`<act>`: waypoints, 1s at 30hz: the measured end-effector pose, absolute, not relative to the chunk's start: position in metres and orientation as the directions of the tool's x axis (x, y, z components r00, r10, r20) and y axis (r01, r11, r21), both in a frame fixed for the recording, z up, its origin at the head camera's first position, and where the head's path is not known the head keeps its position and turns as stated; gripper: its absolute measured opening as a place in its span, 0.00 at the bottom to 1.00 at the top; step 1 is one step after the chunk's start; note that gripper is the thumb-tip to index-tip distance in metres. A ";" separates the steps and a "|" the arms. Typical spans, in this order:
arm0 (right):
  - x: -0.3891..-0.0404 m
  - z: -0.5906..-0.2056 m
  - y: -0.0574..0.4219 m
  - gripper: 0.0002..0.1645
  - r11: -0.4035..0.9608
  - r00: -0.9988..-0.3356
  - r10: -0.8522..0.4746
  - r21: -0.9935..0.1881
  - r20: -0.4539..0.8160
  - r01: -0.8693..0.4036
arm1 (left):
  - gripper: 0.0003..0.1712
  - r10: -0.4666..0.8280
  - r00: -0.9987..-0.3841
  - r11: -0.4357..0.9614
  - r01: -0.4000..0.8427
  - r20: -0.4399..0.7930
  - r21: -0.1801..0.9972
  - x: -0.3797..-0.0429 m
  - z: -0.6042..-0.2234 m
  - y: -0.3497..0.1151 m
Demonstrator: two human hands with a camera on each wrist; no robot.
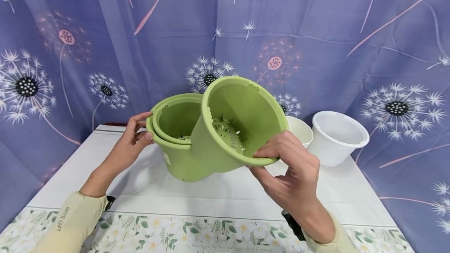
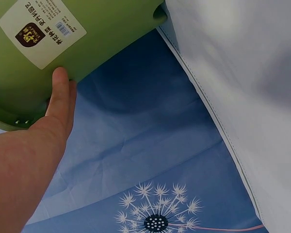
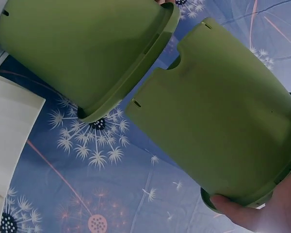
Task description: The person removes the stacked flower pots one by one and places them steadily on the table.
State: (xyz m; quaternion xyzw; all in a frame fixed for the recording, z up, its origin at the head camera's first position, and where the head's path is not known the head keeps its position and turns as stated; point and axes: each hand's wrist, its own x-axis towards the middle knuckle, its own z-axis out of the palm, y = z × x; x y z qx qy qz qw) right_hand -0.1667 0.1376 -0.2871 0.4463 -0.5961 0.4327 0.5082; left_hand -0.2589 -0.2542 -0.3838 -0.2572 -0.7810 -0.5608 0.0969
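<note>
Two green plastic flowerpots, one nested inside the other, stand on the table at centre left; the outer pot [image 1: 184, 165] carries a white label [image 2: 43, 31] on its side. My left hand [image 1: 126, 147] grips their rim from the left, thumb against the outside. Tilted toward me, a third green flowerpot [image 1: 211, 149] is in my right hand [image 1: 295, 171], which pinches its rim with the thumb underneath. Inside it a slotted bottom with small prongs [image 1: 228, 134] shows. The right wrist view shows this pot [image 3: 213, 116] apart from the nested pair [image 3: 87, 53].
To the right stand a white pot [image 1: 334, 157] and, partly hidden behind my right hand, a cream faceted pot [image 1: 299, 126]. A white cloth [image 1: 140, 190] with a floral front band [image 1: 197, 231] covers the table. Behind hangs a blue dandelion-print curtain [image 1: 175, 50].
</note>
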 end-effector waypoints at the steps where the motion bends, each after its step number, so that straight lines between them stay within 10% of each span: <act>1: -0.166 -0.287 0.139 0.18 0.230 -0.083 -0.097 -0.059 0.992 -0.971 | 0.34 0.294 -0.849 0.239 0.511 0.440 0.826 -0.259 -0.384 -0.254; 30: -0.151 -0.302 0.181 0.06 0.143 -0.109 -0.156 -0.087 0.982 -0.986 | 0.34 0.294 -0.847 0.247 0.515 0.443 0.821 -0.258 -0.383 -0.254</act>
